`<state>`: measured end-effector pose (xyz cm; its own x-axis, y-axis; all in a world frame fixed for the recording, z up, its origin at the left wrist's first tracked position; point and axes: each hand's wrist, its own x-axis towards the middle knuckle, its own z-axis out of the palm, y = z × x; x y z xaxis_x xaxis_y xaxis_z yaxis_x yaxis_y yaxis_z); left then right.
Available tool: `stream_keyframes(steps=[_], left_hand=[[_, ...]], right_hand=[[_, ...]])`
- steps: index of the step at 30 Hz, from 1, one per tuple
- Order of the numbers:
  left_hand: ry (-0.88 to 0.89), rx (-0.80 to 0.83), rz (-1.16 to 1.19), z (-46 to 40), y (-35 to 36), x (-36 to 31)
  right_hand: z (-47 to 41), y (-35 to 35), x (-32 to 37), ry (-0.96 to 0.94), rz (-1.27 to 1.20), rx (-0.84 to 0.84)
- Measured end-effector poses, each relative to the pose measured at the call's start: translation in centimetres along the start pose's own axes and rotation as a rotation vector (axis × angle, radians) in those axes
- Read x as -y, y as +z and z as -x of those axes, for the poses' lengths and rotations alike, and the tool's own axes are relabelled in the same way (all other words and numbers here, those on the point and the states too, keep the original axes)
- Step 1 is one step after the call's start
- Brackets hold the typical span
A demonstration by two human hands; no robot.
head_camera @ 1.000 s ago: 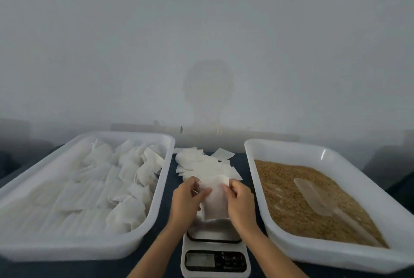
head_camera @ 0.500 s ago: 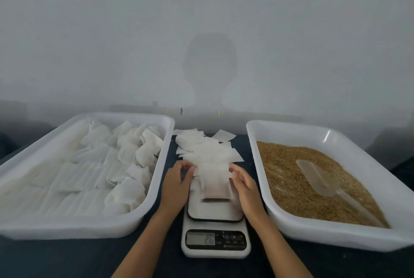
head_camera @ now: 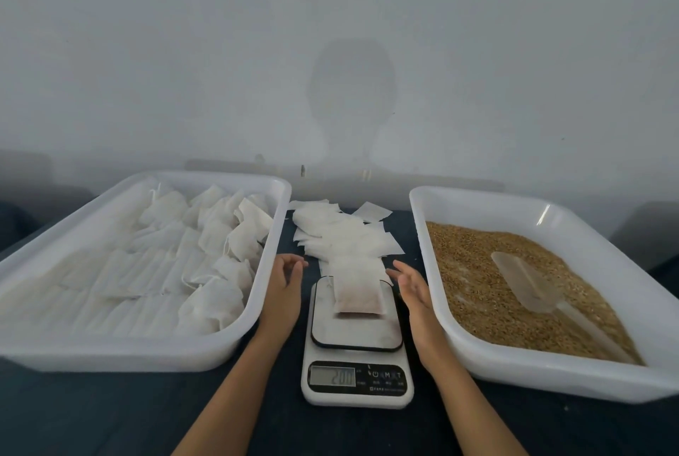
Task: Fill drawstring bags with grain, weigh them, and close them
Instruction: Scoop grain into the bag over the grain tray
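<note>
A small white drawstring bag (head_camera: pixel 358 290) with grain in its lower part lies on the platform of a white digital scale (head_camera: pixel 357 341), whose display shows digits. My left hand (head_camera: pixel 284 284) hovers to the left of the bag with relaxed fingers, holding nothing. To the bag's right my right hand (head_camera: pixel 411 288) is also relaxed and apart from it. A pile of flat empty bags (head_camera: pixel 341 235) lies just behind the scale.
A white tray (head_camera: pixel 257 323) on the left holds several filled, closed bags. On the right, a white tray (head_camera: pixel 477 356) holds brown grain with a clear plastic scoop (head_camera: pixel 529 284) lying in it. The table is dark; a pale wall stands behind.
Both hands set the bag down on the scale, let go and drew apart to its sides. The camera view tilted so the scale sits higher in the frame.
</note>
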<state>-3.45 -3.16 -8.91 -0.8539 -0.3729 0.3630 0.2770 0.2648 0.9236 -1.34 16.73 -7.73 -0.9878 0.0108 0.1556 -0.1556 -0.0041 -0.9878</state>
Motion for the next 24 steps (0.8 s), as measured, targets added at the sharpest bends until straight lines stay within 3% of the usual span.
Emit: stream_keyframes(steps=[18,24], left_hand=[[0.017,0.08,-0.072,0.2,0.4,-0.7],[0.151,0.323,-0.22,-0.8,1.9,-2.2]], right_hand=[[-0.3,0.0,0.0,-0.052,0.044,0.046],[-1.3,0.8,-0.1,-0.075,0.161,0.033]])
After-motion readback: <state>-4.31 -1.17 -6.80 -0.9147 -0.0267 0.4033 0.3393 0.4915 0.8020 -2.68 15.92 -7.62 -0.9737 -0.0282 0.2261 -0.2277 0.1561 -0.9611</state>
